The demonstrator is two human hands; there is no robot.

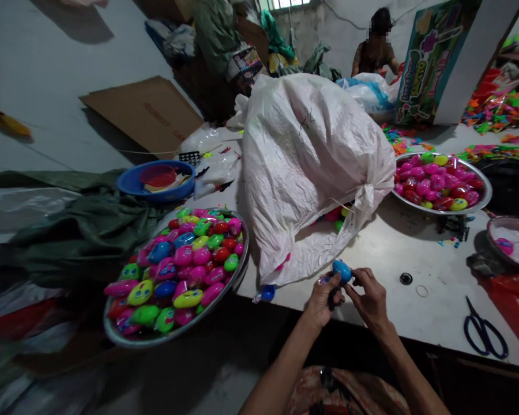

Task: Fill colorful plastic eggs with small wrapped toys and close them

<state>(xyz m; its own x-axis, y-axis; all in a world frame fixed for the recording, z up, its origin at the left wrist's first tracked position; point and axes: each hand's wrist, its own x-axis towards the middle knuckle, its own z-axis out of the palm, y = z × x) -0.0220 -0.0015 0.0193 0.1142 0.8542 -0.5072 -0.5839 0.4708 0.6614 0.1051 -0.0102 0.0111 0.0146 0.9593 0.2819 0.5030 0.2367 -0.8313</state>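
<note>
hands (350,297) around blue, seemingly egg-shaped toy (341,270)

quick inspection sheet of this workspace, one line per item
surface: pale table, small bits scattered on it
job's things: blue toy egg held between both hands; metal tray of coloured eggs on the left
clutter: big white sack, second egg tray, blue bowl, scissors, black ring
grippers: left hand and right hand both pinch the egg
cables: nothing seen
surroundings: cardboard sheet on the floor, colourful box, a person at work at the back
</note>
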